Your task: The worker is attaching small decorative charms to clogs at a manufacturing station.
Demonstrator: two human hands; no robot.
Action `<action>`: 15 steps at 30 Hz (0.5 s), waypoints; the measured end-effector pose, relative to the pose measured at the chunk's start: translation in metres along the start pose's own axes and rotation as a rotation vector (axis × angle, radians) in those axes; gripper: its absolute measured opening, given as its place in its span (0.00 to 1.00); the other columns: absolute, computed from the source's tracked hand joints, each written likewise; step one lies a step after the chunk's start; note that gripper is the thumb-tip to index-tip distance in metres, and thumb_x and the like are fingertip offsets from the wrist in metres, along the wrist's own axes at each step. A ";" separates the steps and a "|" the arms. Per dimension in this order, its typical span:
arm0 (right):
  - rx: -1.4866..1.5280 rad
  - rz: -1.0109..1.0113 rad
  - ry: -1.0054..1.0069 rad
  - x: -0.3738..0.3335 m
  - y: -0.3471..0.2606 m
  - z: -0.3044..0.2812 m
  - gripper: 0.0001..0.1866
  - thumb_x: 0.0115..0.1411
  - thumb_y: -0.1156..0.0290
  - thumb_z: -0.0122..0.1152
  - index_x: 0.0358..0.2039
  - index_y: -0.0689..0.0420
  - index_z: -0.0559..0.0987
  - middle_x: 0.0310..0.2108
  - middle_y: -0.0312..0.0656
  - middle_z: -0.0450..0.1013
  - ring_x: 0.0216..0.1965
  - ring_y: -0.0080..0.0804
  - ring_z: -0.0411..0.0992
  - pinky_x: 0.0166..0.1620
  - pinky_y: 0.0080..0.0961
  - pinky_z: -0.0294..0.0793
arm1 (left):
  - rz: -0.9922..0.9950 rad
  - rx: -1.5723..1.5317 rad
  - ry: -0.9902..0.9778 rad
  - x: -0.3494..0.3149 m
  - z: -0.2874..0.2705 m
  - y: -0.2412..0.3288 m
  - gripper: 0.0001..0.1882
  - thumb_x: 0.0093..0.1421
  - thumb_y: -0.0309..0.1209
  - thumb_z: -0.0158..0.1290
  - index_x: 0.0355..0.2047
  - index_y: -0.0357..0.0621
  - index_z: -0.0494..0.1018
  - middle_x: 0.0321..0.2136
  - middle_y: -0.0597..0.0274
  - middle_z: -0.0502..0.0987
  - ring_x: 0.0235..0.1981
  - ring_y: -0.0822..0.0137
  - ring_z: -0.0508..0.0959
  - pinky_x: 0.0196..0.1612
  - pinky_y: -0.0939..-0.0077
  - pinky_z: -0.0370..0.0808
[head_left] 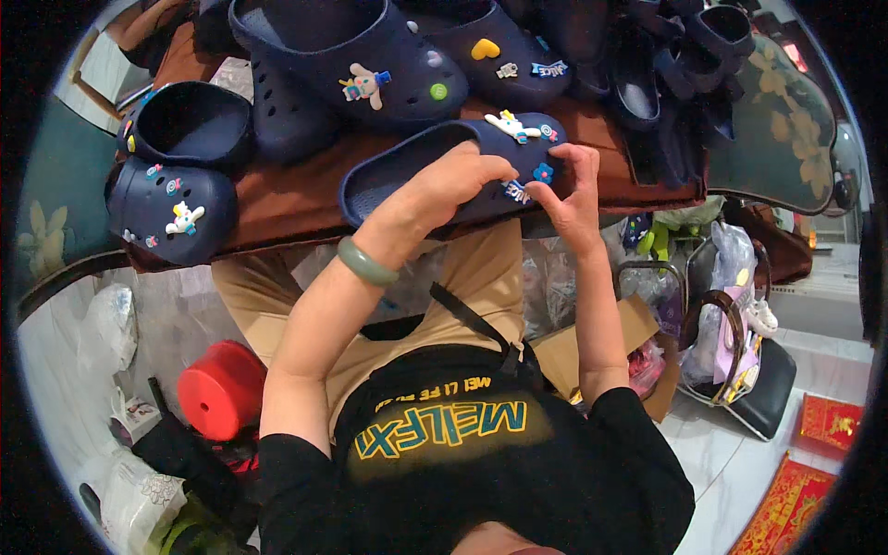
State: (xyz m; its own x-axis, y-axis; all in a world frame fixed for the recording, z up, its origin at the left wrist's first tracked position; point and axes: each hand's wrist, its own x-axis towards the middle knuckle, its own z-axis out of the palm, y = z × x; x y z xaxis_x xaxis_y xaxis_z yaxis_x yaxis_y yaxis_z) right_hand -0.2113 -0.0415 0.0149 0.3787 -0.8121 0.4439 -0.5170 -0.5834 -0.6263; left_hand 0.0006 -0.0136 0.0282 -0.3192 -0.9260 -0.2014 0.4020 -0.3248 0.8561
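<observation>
A dark blue clog [398,171] lies across the table's near edge, toe to the right. Its toe carries a white rabbit charm, a blue flower charm [543,173], a pink swirl charm and a lettered charm [514,191]. My left hand [458,180], below a green bangle [367,263], is closed at the clog's opening, its forefinger stretched to the lettered charm; some fingers are hidden. My right hand [575,199] curls around the toe, thumb and forefinger on either side of the flower charm. Its remaining fingers are partly hidden.
More dark blue clogs [171,208] with charms crowd the brown-covered table [268,199] at the left and back. Strappy shoes [635,83] stand at the far right. Below are a red stool [222,388], a cardboard box [601,351], a basket-like holder with plastic bags [726,305] and red packets [795,504].
</observation>
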 end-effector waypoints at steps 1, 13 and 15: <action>-0.005 -0.030 0.017 -0.003 0.001 0.002 0.28 0.46 0.69 0.73 0.47 0.55 0.71 0.43 0.42 0.61 0.47 0.36 0.62 0.51 0.31 0.64 | 0.011 0.008 0.006 0.001 -0.001 -0.003 0.15 0.53 0.28 0.56 0.40 0.33 0.75 0.35 0.58 0.79 0.34 0.71 0.79 0.39 0.77 0.76; -0.317 -0.319 0.262 -0.001 0.005 0.027 0.10 0.59 0.78 0.57 0.41 0.61 0.72 0.35 0.50 0.68 0.37 0.49 0.68 0.41 0.38 0.70 | 0.026 -0.030 0.016 0.003 0.000 0.003 0.15 0.50 0.27 0.56 0.38 0.34 0.73 0.33 0.60 0.77 0.31 0.71 0.78 0.35 0.76 0.76; -0.291 -0.298 0.256 0.003 0.002 0.026 0.09 0.59 0.78 0.57 0.40 0.62 0.72 0.34 0.50 0.68 0.37 0.49 0.68 0.40 0.38 0.70 | -0.009 -0.030 0.020 0.004 0.001 0.006 0.15 0.50 0.27 0.56 0.38 0.33 0.73 0.33 0.59 0.77 0.31 0.70 0.79 0.34 0.75 0.77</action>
State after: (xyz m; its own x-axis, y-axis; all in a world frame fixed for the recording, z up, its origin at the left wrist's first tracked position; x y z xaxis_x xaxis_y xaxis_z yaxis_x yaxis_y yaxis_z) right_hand -0.1912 -0.0444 -0.0020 0.3609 -0.5638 0.7429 -0.6215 -0.7393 -0.2592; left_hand 0.0011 -0.0188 0.0330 -0.3060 -0.9265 -0.2189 0.4251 -0.3388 0.8393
